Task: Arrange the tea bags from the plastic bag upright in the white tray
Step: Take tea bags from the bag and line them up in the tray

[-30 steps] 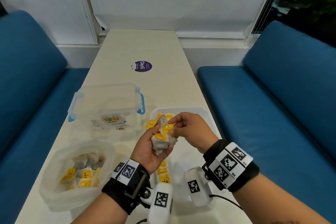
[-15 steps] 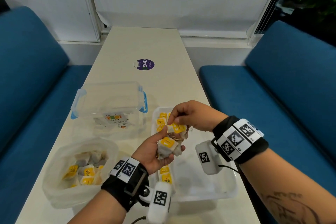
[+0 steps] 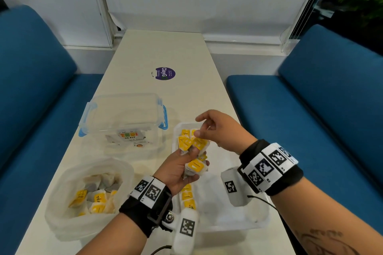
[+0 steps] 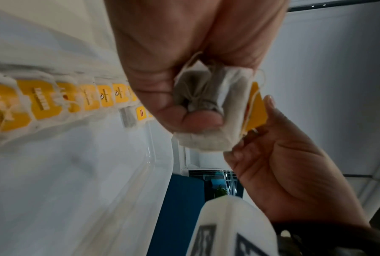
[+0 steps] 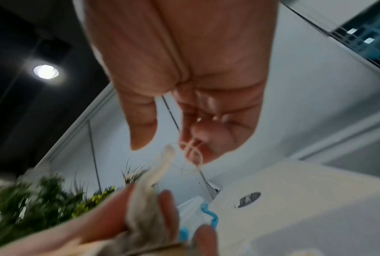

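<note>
My left hand (image 3: 189,164) hovers over the white tray (image 3: 257,221) and grips a bundle of tea bags (image 3: 195,168) with yellow tags. In the left wrist view the bundle (image 4: 206,107) sits squeezed between thumb and fingers. My right hand (image 3: 198,130) is just beyond it; thumb and curled fingers pinch the tag and string of one tea bag (image 3: 200,143) at the top of the bundle, with the index finger lifted. Its string (image 5: 191,150) loops at my fingertips. A row of tea bags (image 3: 187,194) stands upright along the tray's left side. The plastic bag (image 3: 62,221) holds several more.
A clear lidded box with blue latches (image 3: 124,118) stands behind the plastic bag, left of the tray's far end. A purple sticker (image 3: 165,73) lies farther up the narrow table. Blue benches flank both sides. The tray's right half (image 3: 217,203) holds no tea bags.
My right hand has drawn one tea bag off the top of the bundle and shifted a little toward the tray's far end. The left hand keeps its grip in about the same place.
</note>
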`<state>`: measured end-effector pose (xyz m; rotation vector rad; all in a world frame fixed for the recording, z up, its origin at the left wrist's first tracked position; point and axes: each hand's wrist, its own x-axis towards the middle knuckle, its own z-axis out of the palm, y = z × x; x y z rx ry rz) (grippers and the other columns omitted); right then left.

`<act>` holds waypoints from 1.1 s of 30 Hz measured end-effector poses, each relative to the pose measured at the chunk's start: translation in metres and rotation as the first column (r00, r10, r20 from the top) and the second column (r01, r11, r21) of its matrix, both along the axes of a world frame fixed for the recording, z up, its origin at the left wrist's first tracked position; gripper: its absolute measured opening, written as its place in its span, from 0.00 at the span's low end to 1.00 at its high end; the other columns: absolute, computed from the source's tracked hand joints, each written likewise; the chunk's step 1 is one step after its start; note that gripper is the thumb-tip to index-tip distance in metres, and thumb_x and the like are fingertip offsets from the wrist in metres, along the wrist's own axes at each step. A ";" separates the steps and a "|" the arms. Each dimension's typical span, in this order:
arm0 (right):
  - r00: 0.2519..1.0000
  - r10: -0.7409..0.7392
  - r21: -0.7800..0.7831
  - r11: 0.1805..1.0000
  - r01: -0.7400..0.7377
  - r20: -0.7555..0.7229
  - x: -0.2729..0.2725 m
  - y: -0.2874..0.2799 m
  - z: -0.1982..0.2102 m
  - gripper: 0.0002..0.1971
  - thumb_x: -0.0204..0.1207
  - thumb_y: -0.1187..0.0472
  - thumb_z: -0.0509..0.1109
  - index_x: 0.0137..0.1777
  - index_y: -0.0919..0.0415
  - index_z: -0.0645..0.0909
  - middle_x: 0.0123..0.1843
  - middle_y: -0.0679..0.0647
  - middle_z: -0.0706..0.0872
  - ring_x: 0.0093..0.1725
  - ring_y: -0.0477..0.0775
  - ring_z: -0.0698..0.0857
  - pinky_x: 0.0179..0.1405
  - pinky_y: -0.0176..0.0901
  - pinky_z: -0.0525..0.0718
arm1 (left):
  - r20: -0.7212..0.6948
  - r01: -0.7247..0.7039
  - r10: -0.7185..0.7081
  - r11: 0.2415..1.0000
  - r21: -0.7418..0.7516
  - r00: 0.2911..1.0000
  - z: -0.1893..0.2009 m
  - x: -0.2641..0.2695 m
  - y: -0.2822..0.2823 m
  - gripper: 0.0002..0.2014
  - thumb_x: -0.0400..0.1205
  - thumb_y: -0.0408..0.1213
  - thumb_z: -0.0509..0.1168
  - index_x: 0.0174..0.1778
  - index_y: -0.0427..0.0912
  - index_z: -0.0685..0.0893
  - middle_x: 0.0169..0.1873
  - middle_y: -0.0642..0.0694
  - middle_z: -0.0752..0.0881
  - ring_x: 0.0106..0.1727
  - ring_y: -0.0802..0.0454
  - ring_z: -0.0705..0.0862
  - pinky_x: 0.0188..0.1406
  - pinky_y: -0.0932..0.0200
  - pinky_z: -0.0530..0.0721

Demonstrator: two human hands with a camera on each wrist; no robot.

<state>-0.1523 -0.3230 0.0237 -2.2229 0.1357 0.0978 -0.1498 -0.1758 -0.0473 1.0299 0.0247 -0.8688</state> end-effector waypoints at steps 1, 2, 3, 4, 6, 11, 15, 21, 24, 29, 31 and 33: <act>0.996 -0.083 0.052 0.995 0.084 -0.028 -0.002 0.000 -0.004 0.15 0.71 0.57 0.76 0.56 0.57 0.79 0.39 0.49 0.81 0.33 0.44 0.78 0.21 0.26 0.73 | 0.022 -0.031 0.031 0.999 0.010 0.999 -0.001 0.001 -0.001 0.12 0.72 0.46 0.66 0.48 0.45 0.82 0.33 0.48 0.88 0.35 0.53 0.88 0.23 0.67 0.77; 0.989 -0.129 0.107 0.985 0.136 -0.075 -0.004 0.000 -0.009 0.14 0.70 0.58 0.77 0.54 0.59 0.80 0.36 0.50 0.81 0.31 0.44 0.79 0.19 0.29 0.72 | 0.043 -0.056 0.055 0.998 0.020 0.998 -0.002 0.002 -0.001 0.09 0.75 0.46 0.66 0.48 0.47 0.81 0.33 0.48 0.88 0.35 0.53 0.87 0.23 0.67 0.77; 0.982 -0.149 0.142 0.976 0.165 -0.118 -0.007 0.002 -0.012 0.12 0.70 0.60 0.78 0.50 0.61 0.81 0.33 0.51 0.81 0.27 0.43 0.79 0.17 0.32 0.71 | 0.060 -0.074 0.072 0.997 0.031 0.996 -0.004 0.004 -0.002 0.07 0.77 0.45 0.65 0.48 0.49 0.81 0.32 0.48 0.88 0.34 0.54 0.87 0.24 0.66 0.78; 0.978 -0.161 0.163 0.970 0.182 -0.131 -0.009 0.004 -0.016 0.09 0.70 0.62 0.77 0.46 0.62 0.81 0.30 0.52 0.81 0.23 0.41 0.78 0.16 0.32 0.70 | 0.072 -0.087 0.084 0.995 0.042 0.994 -0.006 0.004 -0.002 0.05 0.79 0.44 0.64 0.47 0.49 0.80 0.32 0.48 0.88 0.33 0.54 0.87 0.24 0.66 0.78; 0.975 -0.212 0.197 0.955 0.222 -0.074 -0.011 0.006 -0.018 0.06 0.71 0.64 0.76 0.37 0.61 0.81 0.26 0.51 0.79 0.16 0.37 0.75 0.16 0.29 0.69 | 0.081 -0.093 0.088 0.994 0.063 0.993 -0.007 0.004 -0.004 0.04 0.81 0.43 0.63 0.47 0.48 0.80 0.33 0.47 0.88 0.31 0.55 0.87 0.23 0.67 0.79; 0.956 -0.246 -0.210 0.938 0.277 0.160 -0.008 -0.002 -0.012 0.06 0.79 0.59 0.67 0.41 0.57 0.82 0.36 0.48 0.78 0.36 0.47 0.76 0.39 0.38 0.71 | 0.040 -0.137 0.134 0.988 0.072 0.990 -0.011 0.006 0.002 0.06 0.82 0.40 0.62 0.53 0.48 0.81 0.41 0.48 0.84 0.30 0.58 0.87 0.22 0.68 0.79; 0.972 -0.191 -0.267 0.938 0.221 0.133 0.000 -0.021 -0.012 0.08 0.80 0.58 0.65 0.46 0.61 0.83 0.38 0.48 0.79 0.39 0.48 0.76 0.36 0.37 0.71 | 0.020 -0.173 0.172 0.981 0.093 0.985 -0.014 0.010 0.014 0.05 0.83 0.40 0.61 0.52 0.51 0.80 0.40 0.50 0.83 0.38 0.53 0.84 0.25 0.67 0.77; 0.975 -0.216 -0.182 0.962 0.205 -0.041 0.022 -0.030 -0.037 0.07 0.82 0.61 0.61 0.45 0.61 0.77 0.32 0.48 0.77 0.31 0.46 0.77 0.29 0.34 0.70 | -0.038 -0.196 0.201 0.975 0.103 0.979 -0.017 0.016 0.023 0.06 0.83 0.39 0.61 0.53 0.50 0.82 0.42 0.47 0.84 0.40 0.50 0.82 0.21 0.67 0.79; 0.967 -0.177 -0.272 0.954 0.123 -0.183 0.029 -0.027 -0.054 0.07 0.84 0.61 0.59 0.47 0.60 0.76 0.31 0.49 0.77 0.29 0.46 0.76 0.26 0.33 0.70 | -0.053 -0.215 0.222 0.971 0.108 0.974 -0.018 0.017 0.027 0.07 0.82 0.40 0.62 0.53 0.49 0.83 0.44 0.47 0.85 0.40 0.49 0.82 0.20 0.67 0.80; 0.926 -0.153 -0.215 0.973 0.081 -0.344 0.034 -0.021 -0.078 0.04 0.83 0.59 0.61 0.49 0.59 0.75 0.30 0.49 0.76 0.24 0.44 0.75 0.10 0.25 0.66 | -0.065 -0.237 0.245 0.966 0.104 0.967 -0.020 0.016 0.032 0.07 0.82 0.38 0.62 0.53 0.48 0.83 0.36 0.51 0.89 0.42 0.48 0.83 0.19 0.68 0.79; 0.914 -0.115 -0.228 0.973 0.026 -0.388 0.038 -0.016 -0.085 0.03 0.83 0.59 0.62 0.49 0.58 0.75 0.31 0.49 0.76 0.25 0.44 0.77 0.11 0.27 0.67 | -0.070 -0.237 0.245 0.966 0.104 0.967 -0.021 0.015 0.033 0.07 0.82 0.39 0.62 0.52 0.48 0.84 0.33 0.53 0.90 0.42 0.48 0.83 0.19 0.67 0.79; 0.907 -0.100 -0.216 0.976 0.010 -0.409 0.042 -0.013 -0.091 0.03 0.82 0.60 0.63 0.50 0.59 0.76 0.31 0.49 0.77 0.26 0.45 0.78 0.08 0.26 0.66 | -0.076 -0.233 0.242 0.966 0.111 0.967 -0.021 0.014 0.033 0.06 0.81 0.39 0.63 0.51 0.48 0.84 0.35 0.52 0.90 0.42 0.48 0.84 0.20 0.67 0.79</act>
